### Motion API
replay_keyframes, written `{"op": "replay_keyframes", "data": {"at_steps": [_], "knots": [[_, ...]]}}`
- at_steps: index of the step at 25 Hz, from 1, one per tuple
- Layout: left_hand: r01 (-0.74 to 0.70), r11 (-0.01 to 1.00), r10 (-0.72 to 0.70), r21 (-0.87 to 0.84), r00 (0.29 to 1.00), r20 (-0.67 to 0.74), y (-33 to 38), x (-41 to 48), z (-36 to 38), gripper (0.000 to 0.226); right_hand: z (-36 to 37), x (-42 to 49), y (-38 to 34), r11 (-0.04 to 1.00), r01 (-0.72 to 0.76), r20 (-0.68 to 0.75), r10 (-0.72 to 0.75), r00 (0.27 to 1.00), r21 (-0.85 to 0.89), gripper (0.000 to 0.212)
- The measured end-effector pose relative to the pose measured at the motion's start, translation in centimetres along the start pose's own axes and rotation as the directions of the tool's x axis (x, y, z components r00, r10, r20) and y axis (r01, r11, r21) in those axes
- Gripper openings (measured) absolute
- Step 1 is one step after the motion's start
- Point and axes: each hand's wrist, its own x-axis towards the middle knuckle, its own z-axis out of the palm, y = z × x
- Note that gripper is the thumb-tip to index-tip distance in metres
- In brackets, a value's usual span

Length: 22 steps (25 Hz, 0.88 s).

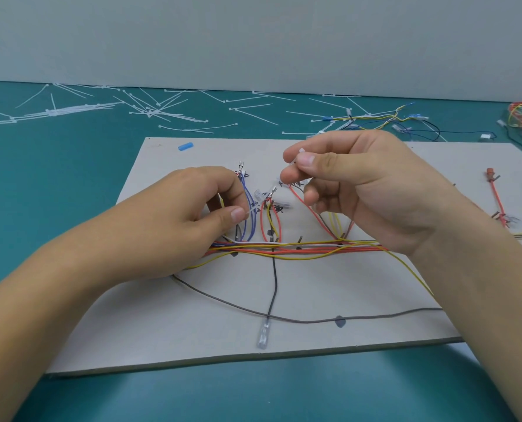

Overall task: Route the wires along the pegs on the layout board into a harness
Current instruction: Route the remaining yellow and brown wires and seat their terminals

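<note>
Thin insulated wires (pixel 299 249) in red, yellow, white and blue run left to right as a bundle across the middle of the flat grey layout board (pixel 192 330), which lies on the teal table top (pixel 71 178). Short dark pegs (pixel 300 240) stand up from the board just beside this run. From the bundle a loop of blue wires (pixel 252 226) rises toward the far edge and ends in a metal fork terminal (pixel 240 166). Just to its right stands a loop of red and yellow wires (pixel 269 220).

Our left hand (pixel 192 217) sits over the left end of the bundle, thumb and forefinger pinching a pale plastic strip (pixel 249 211) right against the blue loop. Our right hand (pixel 354 181) hovers above the board, farther right, its thumb and forefinger pinching a translucent white cable tie (pixel 299 155) with the other fingers curled. We cannot tell whether strip and tie are one piece.

On the near half of the board a grey wire (pixel 308 321) curves across, crossed by a black wire (pixel 274 284) that ends in a clear-sleeved terminal (pixel 263 335). A small blue plastic sleeve (pixel 185 146) lies near the board's far left corner, and a red wire (pixel 497 196) lies at its right side. Loose white cable ties (pixel 162 112) lie scattered on the far part of the table.
</note>
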Motion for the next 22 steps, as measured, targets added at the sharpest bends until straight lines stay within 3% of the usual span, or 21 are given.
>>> {"op": "replay_keyframes", "data": {"at_steps": [15,22], "knots": [[-0.014,0.999,0.017,-0.045,0.998,0.064,0.7,-0.3,0.0,0.019,1.4,-0.4,0.4,0.998,0.055,0.005,-0.055,0.998,0.032,0.009],[-0.024,0.999,0.025,-0.028,0.998,0.057,0.9,-0.3,-0.1,0.019,2.0,-0.6,0.2,0.988,0.148,-0.086,-0.144,0.986,0.045,0.012]]}}
